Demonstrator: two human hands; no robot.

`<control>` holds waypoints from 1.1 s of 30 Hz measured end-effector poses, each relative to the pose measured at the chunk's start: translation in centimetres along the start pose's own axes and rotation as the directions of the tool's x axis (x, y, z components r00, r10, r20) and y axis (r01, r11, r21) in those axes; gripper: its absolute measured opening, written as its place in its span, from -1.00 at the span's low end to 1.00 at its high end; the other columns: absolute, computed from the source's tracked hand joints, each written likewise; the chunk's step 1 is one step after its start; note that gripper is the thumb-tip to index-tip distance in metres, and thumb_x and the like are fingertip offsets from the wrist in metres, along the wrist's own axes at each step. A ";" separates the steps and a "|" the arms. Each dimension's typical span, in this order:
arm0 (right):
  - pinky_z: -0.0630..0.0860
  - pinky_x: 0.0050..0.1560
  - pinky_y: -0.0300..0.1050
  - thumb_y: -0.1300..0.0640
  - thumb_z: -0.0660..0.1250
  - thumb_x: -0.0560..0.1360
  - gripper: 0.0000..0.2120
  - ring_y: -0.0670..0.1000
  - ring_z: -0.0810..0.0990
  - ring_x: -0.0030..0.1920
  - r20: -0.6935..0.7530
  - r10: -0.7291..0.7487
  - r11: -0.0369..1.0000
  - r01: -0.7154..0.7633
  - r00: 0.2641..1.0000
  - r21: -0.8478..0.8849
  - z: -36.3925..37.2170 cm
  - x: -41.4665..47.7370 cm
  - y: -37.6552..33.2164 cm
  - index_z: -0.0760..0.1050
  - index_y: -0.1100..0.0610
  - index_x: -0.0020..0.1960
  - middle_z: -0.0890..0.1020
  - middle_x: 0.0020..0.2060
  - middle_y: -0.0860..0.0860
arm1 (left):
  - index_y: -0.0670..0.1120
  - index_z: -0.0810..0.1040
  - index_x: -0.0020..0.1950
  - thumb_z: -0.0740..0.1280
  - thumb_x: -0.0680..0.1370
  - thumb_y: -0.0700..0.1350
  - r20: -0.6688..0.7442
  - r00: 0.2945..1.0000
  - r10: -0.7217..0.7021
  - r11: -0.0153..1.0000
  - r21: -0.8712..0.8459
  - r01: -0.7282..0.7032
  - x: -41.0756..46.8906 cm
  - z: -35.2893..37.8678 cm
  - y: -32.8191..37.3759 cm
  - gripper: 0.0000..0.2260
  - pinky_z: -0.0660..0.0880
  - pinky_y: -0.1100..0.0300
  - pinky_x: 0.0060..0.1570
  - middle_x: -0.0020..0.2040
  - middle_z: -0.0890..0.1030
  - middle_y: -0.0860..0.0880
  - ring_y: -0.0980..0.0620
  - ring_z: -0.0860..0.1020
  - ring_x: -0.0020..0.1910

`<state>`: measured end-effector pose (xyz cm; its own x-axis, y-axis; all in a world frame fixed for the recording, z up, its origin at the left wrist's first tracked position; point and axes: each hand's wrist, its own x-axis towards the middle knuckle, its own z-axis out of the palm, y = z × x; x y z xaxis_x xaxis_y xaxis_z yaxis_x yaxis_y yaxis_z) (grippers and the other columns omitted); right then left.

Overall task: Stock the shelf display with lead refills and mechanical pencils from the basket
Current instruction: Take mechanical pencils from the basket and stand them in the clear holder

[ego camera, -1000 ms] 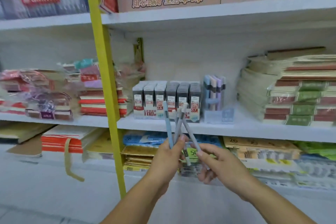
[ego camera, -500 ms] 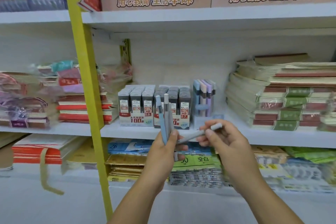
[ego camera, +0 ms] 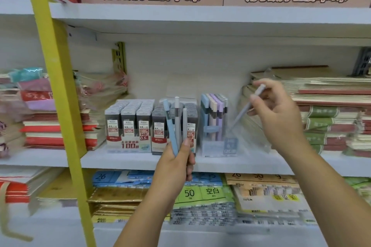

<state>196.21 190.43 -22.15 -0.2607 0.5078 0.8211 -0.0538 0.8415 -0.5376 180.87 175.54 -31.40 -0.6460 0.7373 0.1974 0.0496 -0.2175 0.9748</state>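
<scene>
A person's left hand point(ego camera: 174, 166), at 6 o'clock, grips three pencils point(ego camera: 177, 124) upright while the right hand point(ego camera: 279, 118), at 2 o'clock from it, pinches one pencil point(ego camera: 246, 109) tip-down by the clear pencil stand point(ego camera: 212, 146), two refill cartons point(ego camera: 128, 124) behind on the shelf point(ego camera: 120, 159).

Open room is left above the refill boxes point(ego camera: 140, 124) and the pencil holder point(ego camera: 214, 126), beneath the upper shelf point(ego camera: 200, 16). The sides are closed off by the yellow post point(ego camera: 58, 86) and the notebook stack point(ego camera: 325, 94). A bare strip is left along the front of the middle shelf point(ego camera: 120, 159).
</scene>
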 end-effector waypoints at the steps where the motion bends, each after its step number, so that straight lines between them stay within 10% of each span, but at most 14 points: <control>1: 0.61 -0.17 -0.24 0.20 0.27 0.59 -0.75 -0.11 0.65 -0.15 -0.055 -0.015 0.997 0.019 0.998 0.068 -0.2 0.2 0.0 0.45 -0.14 0.12 0.59 -0.17 -0.20 | -0.05 0.53 0.03 0.22 0.65 0.12 0.006 1.000 -0.001 1.000 -0.005 0.001 0.2 0.2 -0.1 -0.75 0.46 0.26 -0.43 -0.41 0.53 0.11 0.16 0.44 -0.48; 9: 0.61 0.01 -0.03 0.14 0.34 0.54 -0.77 -0.14 0.61 -0.08 0.217 0.069 0.981 -0.026 0.974 -0.194 1.8 0.6 2.4 0.48 -0.12 0.13 0.59 -0.14 -0.17 | 0.00 0.56 0.05 0.21 0.66 0.08 0.028 0.999 0.023 0.999 -0.036 -0.022 1.0 1.6 -0.9 -0.79 0.45 0.31 -0.43 -0.36 0.56 0.09 0.17 0.44 -0.46; 14: 0.45 -0.22 -0.42 0.08 0.40 0.50 -0.72 -0.21 0.56 -0.19 0.158 0.019 0.975 0.017 0.987 -0.221 2.4 0.4 3.4 0.40 -0.19 0.11 0.56 -0.28 -0.15 | 0.00 0.56 0.05 0.20 0.67 0.07 0.039 0.999 0.026 0.999 -0.042 -0.024 1.3 1.9 -1.2 -0.79 0.44 0.31 -0.42 -0.36 0.56 0.10 0.17 0.43 -0.46; 17: 0.36 -0.31 -0.31 0.06 0.43 0.48 -0.70 -0.15 0.51 -0.25 0.099 -0.031 0.953 0.060 0.995 -0.297 3.0 0.5 3.9 0.38 -0.17 0.10 0.52 -0.32 -0.14 | 0.01 0.58 0.06 0.20 0.67 0.07 0.044 0.999 0.018 0.999 -0.039 -0.016 1.3 1.8 -1.3 -0.79 0.45 0.30 -0.41 -0.35 0.56 0.09 0.16 0.43 -0.45; 24: 0.15 -0.04 -0.23 0.02 0.31 0.56 -0.68 0.03 0.34 0.16 0.105 0.079 0.859 -0.014 0.991 -0.512 3.4 0.5 3.7 0.48 -0.02 0.30 0.42 -0.03 -0.08 | 0.02 0.66 0.12 0.23 0.66 0.03 0.108 0.994 0.014 0.990 -0.139 0.001 0.8 1.5 -0.9 -0.77 0.41 0.25 -0.32 -0.27 0.57 0.04 0.13 0.42 -0.37; 27: 0.40 0.00 -0.24 0.01 0.24 0.58 -0.70 -0.14 0.44 -0.01 0.123 -0.005 0.945 0.045 0.992 -0.323 3.6 -1.9 1.3 0.44 -0.05 0.31 0.44 -0.02 -0.14 | 0.02 0.68 0.10 0.25 0.65 0.04 0.148 0.989 0.028 0.989 -0.145 -0.007 0.6 1.5 -0.7 -0.77 0.41 0.25 -0.30 -0.26 0.57 0.04 0.12 0.42 -0.34; 33: 0.56 0.02 -0.14 0.17 0.35 0.53 -0.64 -0.03 0.67 -0.14 0.458 0.205 0.932 -0.316 0.865 0.180 4.2 -3.7 -2.0 0.41 -0.08 0.28 0.70 -0.17 0.02 | 0.03 0.65 0.16 0.27 0.64 0.07 0.230 0.972 0.048 0.994 -0.103 -0.025 0.1 1.4 -0.5 -0.77 0.43 0.23 -0.25 -0.24 0.60 0.05 0.12 0.45 -0.31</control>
<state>193.28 186.10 -24.89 -0.6777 0.5274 0.5124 -0.1413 0.5904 -0.7946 181.83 176.58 -31.69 -0.4506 0.8533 0.2624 -0.0132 -0.3003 0.9538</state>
